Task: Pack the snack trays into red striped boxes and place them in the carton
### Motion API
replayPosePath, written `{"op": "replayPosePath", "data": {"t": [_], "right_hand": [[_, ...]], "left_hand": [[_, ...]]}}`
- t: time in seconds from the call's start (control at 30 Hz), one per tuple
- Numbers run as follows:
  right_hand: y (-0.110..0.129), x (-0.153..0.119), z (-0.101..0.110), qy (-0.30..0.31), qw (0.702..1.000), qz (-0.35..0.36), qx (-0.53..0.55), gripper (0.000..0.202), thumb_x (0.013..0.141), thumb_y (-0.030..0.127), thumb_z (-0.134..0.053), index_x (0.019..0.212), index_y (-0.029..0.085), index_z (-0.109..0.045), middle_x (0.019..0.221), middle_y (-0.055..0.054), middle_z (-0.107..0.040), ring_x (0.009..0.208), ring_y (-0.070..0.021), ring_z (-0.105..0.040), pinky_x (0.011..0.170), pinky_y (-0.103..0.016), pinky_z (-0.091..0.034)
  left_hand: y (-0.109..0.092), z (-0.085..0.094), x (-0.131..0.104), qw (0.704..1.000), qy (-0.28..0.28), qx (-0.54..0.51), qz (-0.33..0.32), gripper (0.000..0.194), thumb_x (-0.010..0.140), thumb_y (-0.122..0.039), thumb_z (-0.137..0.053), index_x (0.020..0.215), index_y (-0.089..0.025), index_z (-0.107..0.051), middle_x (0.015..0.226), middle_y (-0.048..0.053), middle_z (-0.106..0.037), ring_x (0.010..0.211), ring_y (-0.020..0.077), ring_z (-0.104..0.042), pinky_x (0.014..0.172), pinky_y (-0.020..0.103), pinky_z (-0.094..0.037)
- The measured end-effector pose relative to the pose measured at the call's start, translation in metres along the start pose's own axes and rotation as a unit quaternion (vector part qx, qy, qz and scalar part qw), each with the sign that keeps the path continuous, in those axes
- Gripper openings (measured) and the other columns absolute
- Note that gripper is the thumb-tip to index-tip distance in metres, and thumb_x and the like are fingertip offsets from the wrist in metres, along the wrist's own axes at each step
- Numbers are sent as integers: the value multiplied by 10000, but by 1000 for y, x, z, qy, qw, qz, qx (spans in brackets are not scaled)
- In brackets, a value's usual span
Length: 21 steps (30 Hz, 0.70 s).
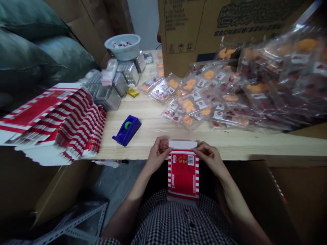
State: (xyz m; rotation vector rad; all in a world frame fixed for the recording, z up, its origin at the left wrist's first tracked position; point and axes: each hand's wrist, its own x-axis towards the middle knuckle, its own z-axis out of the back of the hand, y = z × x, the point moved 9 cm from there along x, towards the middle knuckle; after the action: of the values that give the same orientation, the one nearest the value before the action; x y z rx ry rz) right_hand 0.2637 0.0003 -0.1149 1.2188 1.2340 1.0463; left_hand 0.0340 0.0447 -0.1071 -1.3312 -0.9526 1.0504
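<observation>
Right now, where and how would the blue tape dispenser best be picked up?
Probably by the broad body of the blue tape dispenser, pinched across its long sides from above. The left hand is nearer, but is holding the red-and-white carton. The narrow lip points near-left, so avoid that end; the green roll sits exposed on top, so straddle it.

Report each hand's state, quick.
Left hand: closed, pinching the box at its top left corner.
Right hand: closed, pinching the box at its top right corner.
</observation>
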Motion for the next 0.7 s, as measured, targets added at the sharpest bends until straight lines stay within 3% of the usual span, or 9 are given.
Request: {"op": "replayPosePath", "data": {"t": [0.1,0.2,0.27,0.33,0.4,0.57,0.7], "right_hand": [[-3,5,-1,-13,1000,7,20,264,736,364,-855,924,247,-711,759,31,-637,683,-136,-582,674,-274,-490],[0,7,-5,-7,999,14,35,565,744,348,-850,1267,314,-638,786,48,-615,704,-133,-580,704,-275,-505],[1,7,-10,31,999,15,12,434,801,363,-803,1218,301,-702,835,18,-626,756,-146,-599,721,-289,-512],[3,7,-12,56,998,27,-21,197,831,386,-772,989,270,-795,879,-17,-640,804,-166,-618,725,-307,-518],[6,8,-8,56,997,47,-38,145,828,404,-774,844,264,-808,883,-33,-649,831,-188,-635,736,-330,-528],[12,7,-10,102,991,52,-64,157,879,389,-732,981,296,-808,1029,-54,-712,1013,-231,-666,907,-407,-527],[17,6,-13,117,990,37,-69,172,922,389,-679,919,278,-810,1061,-53,-742,1041,-229,-678,947,-417,-514]], "left_hand": [[5,-2,9,998,66,8,22,483,861,-345,-728,1309,-207,-613,886,6,-624,789,124,-591,756,238,-484],[2,-1,13,994,111,13,20,289,862,-362,-725,1093,-189,-737,963,51,-678,873,159,-641,799,272,-515],[-4,0,14,992,123,4,0,207,856,-340,-735,988,-185,-770,1101,91,-701,1055,204,-657,912,312,-516],[-5,-1,12,991,131,-6,-9,173,870,-319,-720,963,-190,-790,1221,115,-701,1191,235,-633,1022,366,-486],[-3,-2,10,991,135,-1,3,186,890,-318,-698,1000,-206,-797,1253,118,-711,1211,247,-641,1065,413,-471],[-10,-7,9,984,163,71,-4,220,912,-347,-675,1071,-246,-790,1200,91,-748,1157,244,-677,1055,425,-486],[-17,-14,15,975,209,69,8,229,934,-356,-644,1019,-199,-787,1101,102,-769,1016,215,-717,926,364,-546]]}}
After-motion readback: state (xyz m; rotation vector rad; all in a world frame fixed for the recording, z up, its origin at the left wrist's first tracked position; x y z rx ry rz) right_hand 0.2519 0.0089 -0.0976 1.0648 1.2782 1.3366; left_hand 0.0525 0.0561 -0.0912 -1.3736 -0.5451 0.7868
